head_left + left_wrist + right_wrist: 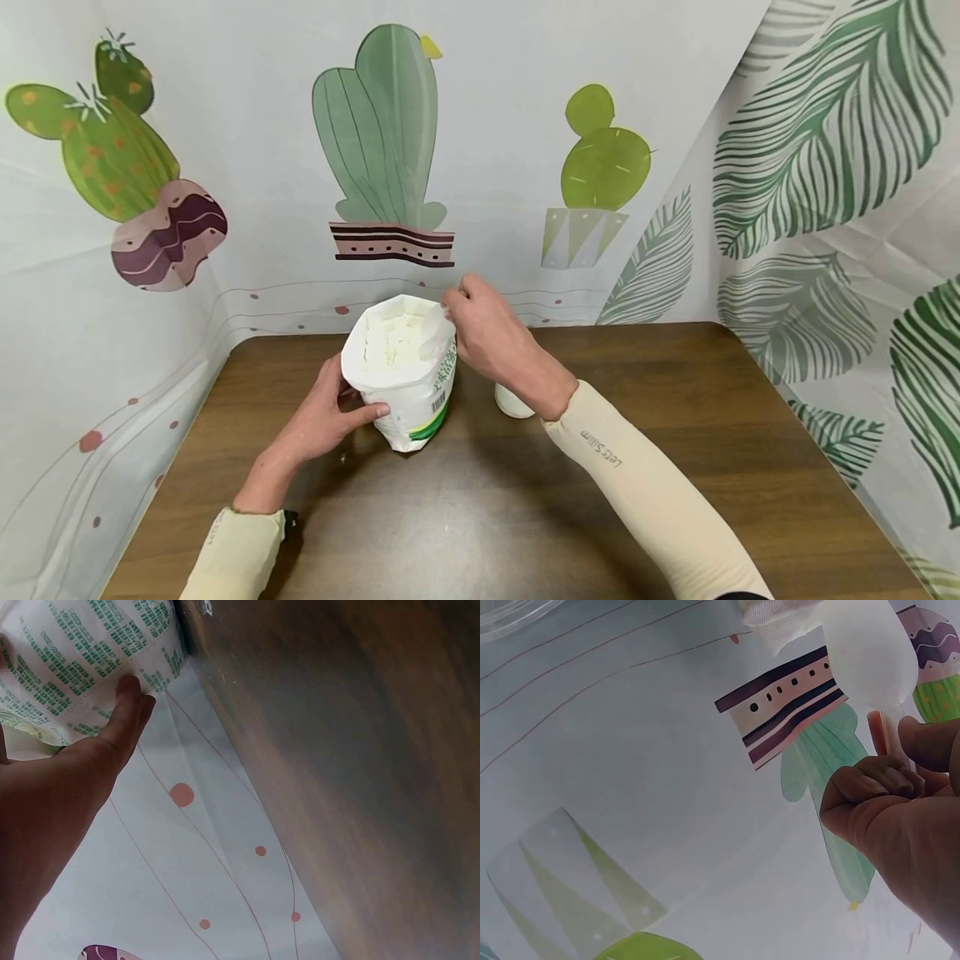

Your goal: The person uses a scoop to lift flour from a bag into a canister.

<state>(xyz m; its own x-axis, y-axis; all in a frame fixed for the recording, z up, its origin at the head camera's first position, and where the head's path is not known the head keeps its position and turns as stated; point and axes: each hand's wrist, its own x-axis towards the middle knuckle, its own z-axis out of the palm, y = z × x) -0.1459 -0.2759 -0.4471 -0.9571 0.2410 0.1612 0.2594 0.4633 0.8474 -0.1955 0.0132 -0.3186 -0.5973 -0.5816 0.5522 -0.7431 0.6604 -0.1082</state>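
Observation:
A white bag (401,417) with green print and a barcode stands on the table, its mouth folded wide and white powder (397,340) inside. My left hand (322,421) grips its left side, thumb at the front; in the left wrist view the fingers (129,701) lie along the printed side. At the bag's right rim, my right hand (487,329) pinches the handle of a translucent white plastic spoon (874,656). The spoon's bowl is over the bag's mouth in the head view. Behind the right wrist, a small whitish container (513,404) is partly hidden.
The brown wooden table (450,533) ends at a wall cloth (495,125) printed with cacti and leaves, close behind the bag. A clear plastic rim (517,622) shows at the top left of the right wrist view.

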